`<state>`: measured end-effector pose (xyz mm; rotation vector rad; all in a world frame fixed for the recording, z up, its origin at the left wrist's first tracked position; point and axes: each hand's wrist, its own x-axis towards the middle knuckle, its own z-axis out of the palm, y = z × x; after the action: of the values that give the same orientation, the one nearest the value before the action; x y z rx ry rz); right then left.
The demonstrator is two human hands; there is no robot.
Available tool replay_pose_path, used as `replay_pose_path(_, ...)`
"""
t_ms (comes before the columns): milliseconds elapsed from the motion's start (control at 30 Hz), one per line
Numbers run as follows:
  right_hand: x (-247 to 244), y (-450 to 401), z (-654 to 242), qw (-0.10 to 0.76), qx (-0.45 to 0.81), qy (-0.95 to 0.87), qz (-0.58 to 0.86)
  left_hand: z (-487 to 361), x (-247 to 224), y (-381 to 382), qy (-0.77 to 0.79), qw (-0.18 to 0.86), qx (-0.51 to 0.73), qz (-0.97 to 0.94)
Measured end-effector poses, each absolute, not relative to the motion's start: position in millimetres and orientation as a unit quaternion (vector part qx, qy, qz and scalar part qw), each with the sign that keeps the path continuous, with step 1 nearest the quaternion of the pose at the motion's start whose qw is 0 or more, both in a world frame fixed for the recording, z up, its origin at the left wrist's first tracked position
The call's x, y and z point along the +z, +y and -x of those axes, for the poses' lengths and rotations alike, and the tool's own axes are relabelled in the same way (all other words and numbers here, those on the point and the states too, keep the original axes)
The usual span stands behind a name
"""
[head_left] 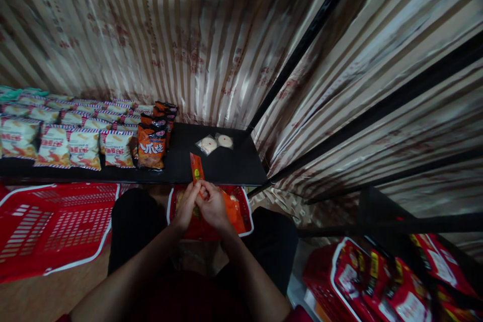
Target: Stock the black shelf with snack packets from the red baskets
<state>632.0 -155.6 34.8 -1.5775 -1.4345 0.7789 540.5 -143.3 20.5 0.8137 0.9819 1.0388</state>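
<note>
Both my hands meet over a red basket (248, 211) with a white rim, set between my knees. My left hand (187, 205) and my right hand (214, 206) pinch the lower end of a narrow orange-red snack packet (196, 167), which points up toward the shelf. Its lower part is hidden by my fingers. Inside the basket, an orange packet (233, 211) shows beside my right hand, and other contents by my left hand are too dark to make out. On the black shelf ahead lie two round, pale items in clear wrappers (207, 145).
Rows of white snack bags (85, 147) and several orange snack bags (151, 146) stand on the black shelf (181, 153). An additional red basket (56, 231) sits at left. Red packages (402, 287) fill a basket at lower right. Black metal bars (302, 50) cross before the striped curtain (151, 35).
</note>
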Motion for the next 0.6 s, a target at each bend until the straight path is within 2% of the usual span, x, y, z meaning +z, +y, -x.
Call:
replay_pose_path(100,33.9,-153.9,-626.3,0.396,0.297,-0.598,0.630,-540.0,24.9,-140.7,0.455,0.654,0.477,-0.371)
replay_pose_path(367,21.4,-149.4,-625.2,0.386,0.306,-0.639,0.591,-541.8,19.8,-125.5,0.497,0.675,0.496,-0.227)
replay_pose_path(600,-2.7,-135.1,-634.6,0.429,0.445,-0.576,0.536,-535.5,2.8,-105.0,0.543,0.637,0.471,-0.280)
